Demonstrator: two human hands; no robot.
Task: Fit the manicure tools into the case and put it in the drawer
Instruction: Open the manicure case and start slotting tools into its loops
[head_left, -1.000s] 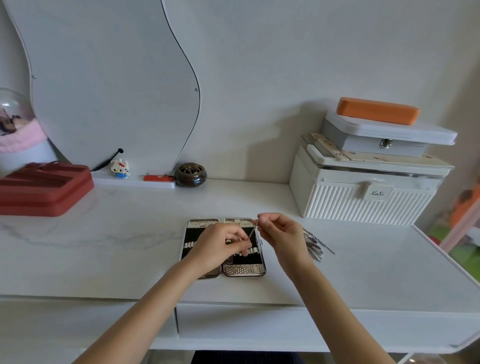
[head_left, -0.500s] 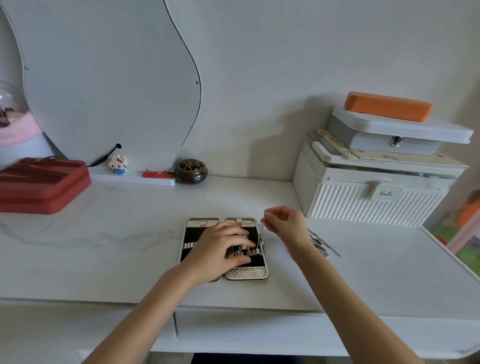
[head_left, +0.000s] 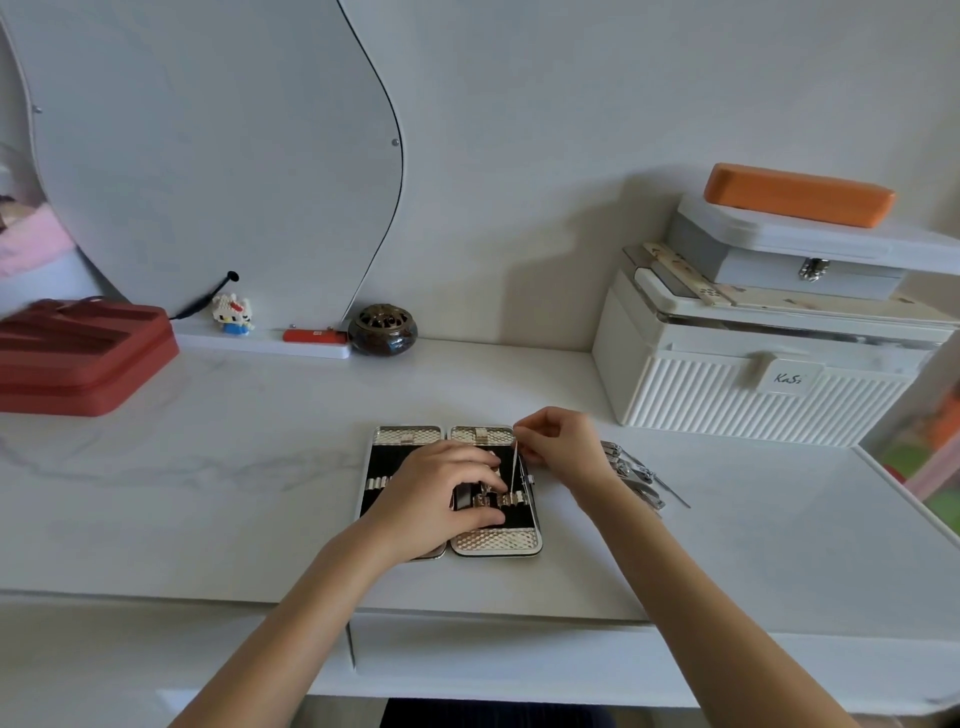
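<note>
**Slim tool poised over the open case**

Head view: the case (head_left: 496, 540) lies open on the bench (head_left: 208, 493) before me. My left hand (head_left: 441, 501) rests on it, fingers curled against the strap. My right hand (head_left: 563, 449) pinches a thin metal tool (head_left: 514, 470) upright over the right half. The remaining tools (head_left: 636, 475) lie just right.

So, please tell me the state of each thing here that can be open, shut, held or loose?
manicure case: open flat on the table.
thin tool: pinched by right hand, tip down at the case's loops.
left hand: rests on the case, fingers curled at the loops.
loose tools: lying on the table beside the case.
drawer: shut.
white ribbed box: lid shut.
</note>
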